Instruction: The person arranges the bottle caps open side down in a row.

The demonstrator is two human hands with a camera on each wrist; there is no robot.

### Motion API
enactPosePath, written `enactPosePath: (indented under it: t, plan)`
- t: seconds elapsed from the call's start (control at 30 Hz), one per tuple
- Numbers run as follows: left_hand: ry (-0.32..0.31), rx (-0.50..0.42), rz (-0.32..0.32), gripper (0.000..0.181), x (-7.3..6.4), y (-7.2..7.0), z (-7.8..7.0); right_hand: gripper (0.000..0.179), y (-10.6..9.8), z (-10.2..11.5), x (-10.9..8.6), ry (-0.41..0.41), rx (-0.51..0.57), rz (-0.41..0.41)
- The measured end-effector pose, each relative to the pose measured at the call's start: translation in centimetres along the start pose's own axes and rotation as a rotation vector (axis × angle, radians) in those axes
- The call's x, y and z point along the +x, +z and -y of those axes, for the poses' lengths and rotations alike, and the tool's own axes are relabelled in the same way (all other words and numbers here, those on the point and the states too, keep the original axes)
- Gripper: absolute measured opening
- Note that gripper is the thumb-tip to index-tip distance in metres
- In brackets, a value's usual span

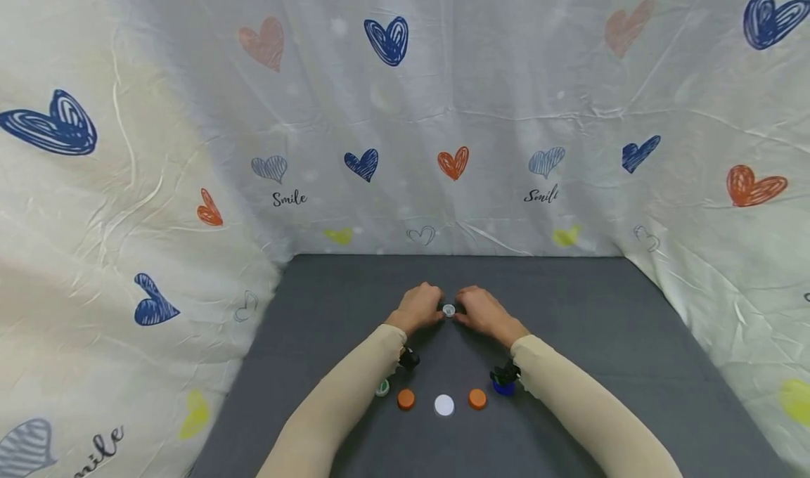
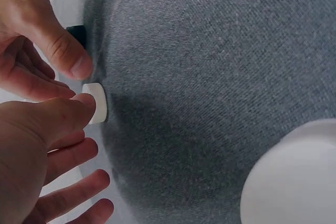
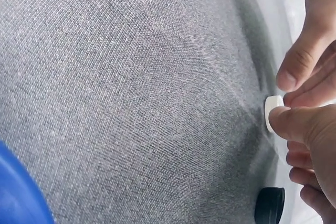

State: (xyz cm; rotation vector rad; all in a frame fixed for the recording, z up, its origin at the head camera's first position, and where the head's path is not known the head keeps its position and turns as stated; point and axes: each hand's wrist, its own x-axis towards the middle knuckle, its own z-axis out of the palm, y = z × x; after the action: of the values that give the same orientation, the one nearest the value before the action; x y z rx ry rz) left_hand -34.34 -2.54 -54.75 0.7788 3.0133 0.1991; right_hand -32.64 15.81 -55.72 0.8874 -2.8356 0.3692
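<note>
In the head view a small white bottle cap [image 1: 448, 311] is between my two hands at the far part of the table. My left hand [image 1: 420, 308] pinches it from the left; in the left wrist view the thumb [image 2: 79, 107] overlaps the cap's face [image 2: 98, 103]. From the other side my right hand [image 1: 486, 312] meets it, and its thumb [image 3: 283, 123] covers part of the cap in the right wrist view. The remaining fingers of both hands are loosely spread. A dark cap [image 3: 269, 206] stands just right of my right hand in the right wrist view.
Nearer to me, more caps form a row on the grey cloth [image 1: 569, 422]: green-and-white [image 1: 382, 388], orange [image 1: 406, 399], white [image 1: 444, 405], another orange [image 1: 477, 398] and blue [image 1: 503, 388]. My forearms partly cover the end ones. A heart-printed curtain [image 1: 405, 112] surrounds the table.
</note>
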Motion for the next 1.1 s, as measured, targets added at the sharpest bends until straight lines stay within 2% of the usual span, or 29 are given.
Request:
enactPosePath:
  t: [0.2,0.33,0.6,0.93,1.1]
  plan:
    - [-0.014,0.004,0.012,0.019,0.4,0.6,-0.2,0.016,0.5,0.0,0.2,0.005,0.02,0.006]
    - [-0.025,0.036,-0.02,0.021,0.5,0.8,-0.4,0.014,0.8,0.0,0.1,0.023,0.012,0.015]
    - [-0.034,0.083,-0.057,0.021,0.6,1.3,-0.5,0.005,1.0,0.1,0.1,0.02,0.064,-0.009]
    - [-0.002,0.017,-0.095,0.011,-0.2,1.0,0.3,0.007,0.6,0.4,0.0,0.028,0.068,0.006]
    - [0.019,0.009,-0.108,0.016,-0.5,0.4,0.5,0.012,-0.3,0.7,-0.1,0.042,0.042,-0.009]
